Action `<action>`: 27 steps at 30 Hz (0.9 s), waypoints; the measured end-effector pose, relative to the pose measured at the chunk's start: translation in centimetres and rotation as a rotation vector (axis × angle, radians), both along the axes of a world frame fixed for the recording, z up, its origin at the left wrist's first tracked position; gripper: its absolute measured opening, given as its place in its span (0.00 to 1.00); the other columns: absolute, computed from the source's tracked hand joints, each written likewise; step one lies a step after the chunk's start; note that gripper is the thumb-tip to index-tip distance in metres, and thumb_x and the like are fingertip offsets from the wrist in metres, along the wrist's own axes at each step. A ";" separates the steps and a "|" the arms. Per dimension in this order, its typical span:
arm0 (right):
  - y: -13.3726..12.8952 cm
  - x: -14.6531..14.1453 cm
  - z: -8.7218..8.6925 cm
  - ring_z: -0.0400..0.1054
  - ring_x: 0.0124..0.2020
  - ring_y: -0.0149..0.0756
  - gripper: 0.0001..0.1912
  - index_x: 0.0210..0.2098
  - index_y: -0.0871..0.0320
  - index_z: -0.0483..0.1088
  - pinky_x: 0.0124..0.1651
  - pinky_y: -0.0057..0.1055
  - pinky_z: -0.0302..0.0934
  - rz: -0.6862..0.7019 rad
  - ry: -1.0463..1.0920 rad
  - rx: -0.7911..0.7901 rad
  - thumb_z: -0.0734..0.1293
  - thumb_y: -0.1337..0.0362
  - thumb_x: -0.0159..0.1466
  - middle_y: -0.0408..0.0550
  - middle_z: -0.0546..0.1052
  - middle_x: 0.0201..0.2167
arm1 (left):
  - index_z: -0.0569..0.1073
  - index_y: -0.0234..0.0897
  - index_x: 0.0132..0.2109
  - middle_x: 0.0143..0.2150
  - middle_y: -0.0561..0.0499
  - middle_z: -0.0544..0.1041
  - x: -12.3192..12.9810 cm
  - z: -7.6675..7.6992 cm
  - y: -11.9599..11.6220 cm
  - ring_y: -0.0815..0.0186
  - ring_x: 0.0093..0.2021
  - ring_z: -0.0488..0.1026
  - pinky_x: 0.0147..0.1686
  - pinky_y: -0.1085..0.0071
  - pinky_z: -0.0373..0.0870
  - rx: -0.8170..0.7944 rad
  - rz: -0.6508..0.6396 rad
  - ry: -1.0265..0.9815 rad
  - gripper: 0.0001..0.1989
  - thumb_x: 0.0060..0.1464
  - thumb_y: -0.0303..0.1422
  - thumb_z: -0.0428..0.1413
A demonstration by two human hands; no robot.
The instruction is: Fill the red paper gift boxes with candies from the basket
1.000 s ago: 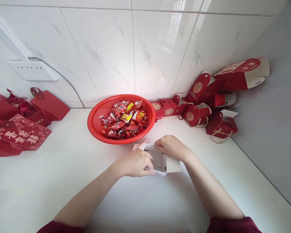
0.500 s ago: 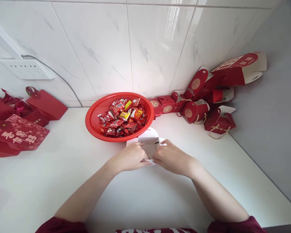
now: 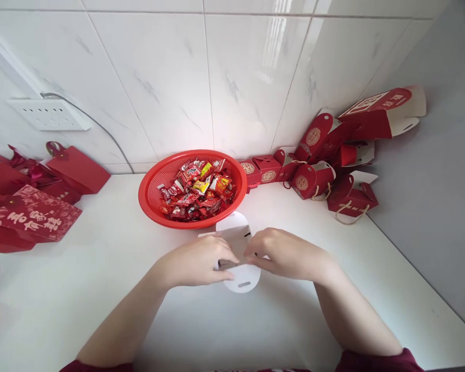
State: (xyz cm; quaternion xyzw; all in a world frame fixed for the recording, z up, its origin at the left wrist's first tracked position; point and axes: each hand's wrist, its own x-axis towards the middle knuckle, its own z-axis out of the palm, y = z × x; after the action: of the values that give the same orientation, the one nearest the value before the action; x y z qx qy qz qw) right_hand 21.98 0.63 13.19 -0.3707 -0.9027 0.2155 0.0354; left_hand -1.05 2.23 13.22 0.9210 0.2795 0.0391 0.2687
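A flat white cardboard box blank (image 3: 238, 248) with rounded flaps and a slot lies on the white counter just in front of me. My left hand (image 3: 196, 262) grips its left side, fingers curled over the card. My right hand (image 3: 281, 252) pinches its right side, fingertips meeting the left hand's near the middle. One rounded flap points toward a red basket (image 3: 151, 181), the other toward me. The basket sits just behind the card and holds several wrapped candies (image 3: 197, 190), mostly red with some yellow.
Folded red gift boxes (image 3: 325, 165) with cord handles pile in the back right corner by the grey wall. Red paper bags (image 3: 31, 199) lie at the left. A white power strip (image 3: 50, 113) with a cable hangs on the tiled wall.
The white card has been turned and unfolded between my hands; a rounded slotted flap now points toward me and another toward the basket. Both hands stayed in nearly the same place.
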 end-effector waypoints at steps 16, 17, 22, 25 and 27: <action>16.2 -8.0 -0.7 0.74 0.40 0.41 0.14 0.40 0.62 0.76 0.37 0.28 0.60 -0.130 -0.211 -0.002 0.60 0.76 0.63 0.56 0.80 0.40 | 0.80 0.41 0.43 0.45 0.50 0.82 -7.4 -1.6 7.7 0.55 0.46 0.77 0.49 0.62 0.68 0.389 0.895 0.169 0.16 0.55 0.27 0.49; 16.6 -8.6 -1.0 0.74 0.40 0.42 0.13 0.40 0.63 0.76 0.37 0.29 0.60 -0.107 -0.230 -0.004 0.60 0.75 0.63 0.57 0.80 0.40 | 0.80 0.41 0.42 0.44 0.50 0.82 -7.7 -1.9 8.0 0.55 0.46 0.77 0.49 0.62 0.69 0.385 0.921 0.168 0.16 0.55 0.27 0.49; 17.0 -11.2 -2.2 0.73 0.43 0.42 0.17 0.47 0.59 0.73 0.42 0.30 0.63 0.085 -0.252 -0.035 0.65 0.54 0.64 0.53 0.79 0.44 | 0.80 0.45 0.42 0.42 0.55 0.83 -8.2 -2.6 8.6 0.58 0.43 0.78 0.47 0.65 0.70 0.341 0.929 0.152 0.16 0.54 0.29 0.49; 16.2 -12.9 -3.4 0.68 0.54 0.53 0.34 0.58 0.60 0.65 0.50 0.40 0.64 0.109 -0.308 -0.022 0.71 0.49 0.57 0.60 0.73 0.54 | 0.80 0.46 0.43 0.42 0.55 0.83 -8.2 -2.8 8.5 0.58 0.44 0.78 0.45 0.65 0.70 0.324 0.937 0.153 0.16 0.55 0.30 0.49; 15.7 -14.1 -4.3 0.60 0.60 0.62 0.38 0.60 0.63 0.62 0.55 0.52 0.60 0.087 -0.349 0.017 0.73 0.53 0.56 0.68 0.69 0.58 | 0.80 0.47 0.43 0.42 0.54 0.83 -8.2 -2.9 8.5 0.57 0.44 0.78 0.43 0.65 0.70 0.309 0.947 0.162 0.16 0.55 0.31 0.49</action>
State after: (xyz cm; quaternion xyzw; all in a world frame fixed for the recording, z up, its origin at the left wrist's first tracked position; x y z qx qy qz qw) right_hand 7.88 16.38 8.92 -0.3628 -0.9121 0.1415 -0.1277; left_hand -9.21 10.69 10.33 0.7221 0.6775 0.1262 0.0596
